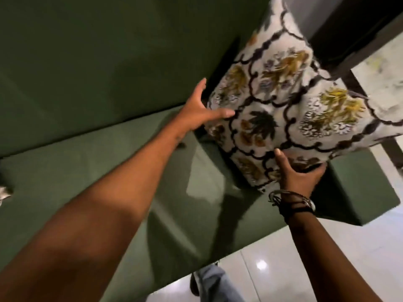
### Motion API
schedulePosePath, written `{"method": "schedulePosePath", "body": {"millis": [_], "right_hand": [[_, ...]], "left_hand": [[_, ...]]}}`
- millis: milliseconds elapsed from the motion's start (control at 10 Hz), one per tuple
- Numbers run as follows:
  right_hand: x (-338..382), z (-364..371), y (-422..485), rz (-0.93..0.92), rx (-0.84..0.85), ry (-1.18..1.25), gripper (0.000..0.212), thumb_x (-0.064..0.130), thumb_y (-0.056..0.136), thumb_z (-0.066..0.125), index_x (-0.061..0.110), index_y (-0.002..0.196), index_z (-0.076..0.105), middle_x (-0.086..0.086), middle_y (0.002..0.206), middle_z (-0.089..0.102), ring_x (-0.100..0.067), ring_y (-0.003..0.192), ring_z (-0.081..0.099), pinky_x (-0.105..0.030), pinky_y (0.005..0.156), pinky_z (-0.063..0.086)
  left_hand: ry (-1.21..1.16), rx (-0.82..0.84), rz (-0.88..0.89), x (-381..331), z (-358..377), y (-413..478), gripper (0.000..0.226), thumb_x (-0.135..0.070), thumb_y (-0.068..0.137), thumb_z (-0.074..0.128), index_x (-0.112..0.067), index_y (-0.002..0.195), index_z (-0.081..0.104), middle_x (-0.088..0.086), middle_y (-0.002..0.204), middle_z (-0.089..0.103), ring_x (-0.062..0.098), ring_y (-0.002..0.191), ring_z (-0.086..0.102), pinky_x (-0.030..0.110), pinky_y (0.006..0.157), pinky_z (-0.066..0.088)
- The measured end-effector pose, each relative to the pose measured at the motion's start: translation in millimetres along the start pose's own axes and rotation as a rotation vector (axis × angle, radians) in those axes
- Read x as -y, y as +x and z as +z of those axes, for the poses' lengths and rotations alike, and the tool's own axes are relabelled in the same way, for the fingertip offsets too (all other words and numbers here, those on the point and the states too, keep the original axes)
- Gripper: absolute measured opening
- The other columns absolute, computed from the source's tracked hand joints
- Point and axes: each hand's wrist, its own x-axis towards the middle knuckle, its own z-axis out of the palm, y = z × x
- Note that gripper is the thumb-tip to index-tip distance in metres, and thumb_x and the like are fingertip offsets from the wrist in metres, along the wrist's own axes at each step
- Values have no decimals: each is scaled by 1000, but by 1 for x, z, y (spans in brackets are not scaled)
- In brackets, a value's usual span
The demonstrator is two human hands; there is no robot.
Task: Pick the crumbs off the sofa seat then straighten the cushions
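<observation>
A white cushion with a dark lattice and yellow flower print stands tilted in the right corner of the green sofa, leaning toward the backrest. My left hand grips its left edge, thumb on the front and fingers behind. My right hand, with bracelets on the wrist, holds its lower corner from underneath. The green sofa seat stretches left under my left arm. I can make out no crumbs on it in this blurred view.
The green backrest fills the upper left. The sofa's right armrest sits below the cushion. A bit of another patterned cushion shows at the left edge. Glossy white floor tiles and my jeans leg lie below.
</observation>
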Motion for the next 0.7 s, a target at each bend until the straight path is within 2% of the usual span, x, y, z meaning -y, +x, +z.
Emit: {"method": "schedulePosePath", "body": {"millis": [100,200,300,400,500,600,700], "right_hand": [[8,1,32,-52,139,80,115,31,49,93,10,141,28,-10,135,55,-14,119,57,-41,104,46],[12,3,35,-86,193,143,101,14,55,91,9,139,35,-9,132,59,-12,115,60,-35,99,50],[21,4,35,-111,294,181,83,0,59,85,4,131,45,-12,126,63,-14,110,63,-35,95,51],[41,28,45,-212,513,103,67,-4,59,84,2,120,56,-9,114,68,-4,95,68,-21,82,56],[72,71,56,-311,709,28,68,-3,59,84,2,120,55,-6,111,68,3,90,67,-12,73,54],[93,131,54,-426,831,-50,70,1,61,85,13,121,52,2,111,65,15,87,62,-8,77,52],[104,138,37,-439,783,-122,73,4,62,85,14,125,51,-1,117,65,6,92,63,-21,87,54]], "left_hand": [[42,72,-39,-23,17,49,136,-53,41,88,-23,152,16,3,157,32,12,134,39,23,104,34],[-19,59,-28,-32,23,49,111,-47,40,88,-20,138,41,-6,127,60,8,113,58,23,97,51],[-80,-104,54,-27,12,15,84,-42,38,88,-28,112,51,-13,107,65,-3,95,65,14,77,53],[-155,-434,132,-2,-10,-32,74,-39,37,90,-31,101,52,-13,98,67,-13,81,64,9,68,51],[-182,-696,133,21,-27,-70,71,-39,45,94,-35,102,52,-13,99,72,-5,89,69,11,70,53],[-165,-841,93,38,-50,-84,65,-47,51,91,-36,100,49,-11,100,70,-2,89,68,17,76,55],[-135,-870,-1,41,-53,-98,70,-46,57,88,-23,111,50,3,113,65,13,102,65,32,91,54]]}}
